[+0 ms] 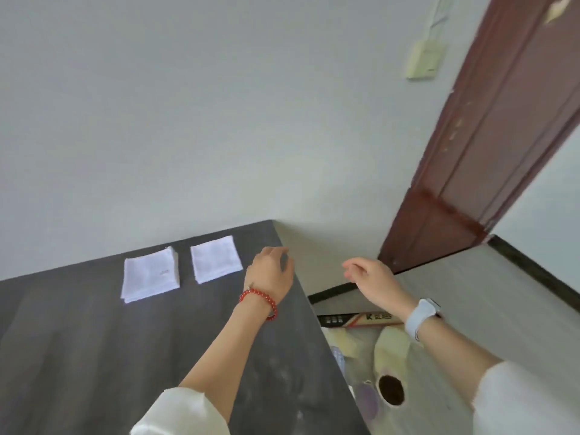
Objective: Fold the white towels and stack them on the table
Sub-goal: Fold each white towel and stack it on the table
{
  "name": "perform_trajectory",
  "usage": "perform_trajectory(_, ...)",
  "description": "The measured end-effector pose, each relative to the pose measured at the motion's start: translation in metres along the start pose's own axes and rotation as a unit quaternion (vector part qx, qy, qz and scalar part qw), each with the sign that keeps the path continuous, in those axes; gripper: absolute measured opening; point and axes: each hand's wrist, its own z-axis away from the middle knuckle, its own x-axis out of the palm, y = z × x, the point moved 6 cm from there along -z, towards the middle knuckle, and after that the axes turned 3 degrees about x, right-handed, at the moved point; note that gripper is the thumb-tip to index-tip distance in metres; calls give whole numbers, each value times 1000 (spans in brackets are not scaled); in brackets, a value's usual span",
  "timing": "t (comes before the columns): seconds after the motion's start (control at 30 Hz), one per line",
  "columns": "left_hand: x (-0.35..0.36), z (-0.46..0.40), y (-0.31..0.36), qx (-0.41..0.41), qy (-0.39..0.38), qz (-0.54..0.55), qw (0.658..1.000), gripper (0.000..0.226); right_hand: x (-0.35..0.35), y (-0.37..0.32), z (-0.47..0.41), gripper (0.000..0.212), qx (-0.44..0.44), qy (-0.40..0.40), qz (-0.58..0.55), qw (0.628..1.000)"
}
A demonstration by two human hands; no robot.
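I see the dark table (94,356) carrying a stack of folded white towels (151,274) and, just beside it nearer the table's right edge, a single folded towel (216,258). My left hand (272,271) hovers near that towel and my right hand (370,277) hangs off the table's edge, both with fingers loosely curled, holding nothing. I judge folding done and stacking in hand: next I'd grip the single towel and square it on the stack.

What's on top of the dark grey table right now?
Two folded white towel piles sit side by side on the dark grey table: a thicker left stack and a thinner right one. Layer counts aren't visible. Both hands hold nothing.
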Motion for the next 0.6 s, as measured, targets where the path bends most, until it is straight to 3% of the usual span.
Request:
perform_trajectory(0.13, 102, 52, 174, 116, -71, 20, 990, 34, -152, 114, 118, 22, 62, 133, 22, 989)
perform_trajectory(0.27, 204, 123, 338, 231, -149, 59, 960, 32, -276, 218, 256, 22, 149, 256, 48, 954)
perform_trajectory(0.4, 293, 209, 477, 384, -205, 40, 899, 33, -361, 303, 397, 20, 248, 371, 85, 891)
perform_trajectory(0.6, 403, 327, 625, 543, -265, 2, 797, 32, -425, 403, 564, 31, 378, 421, 156, 810)
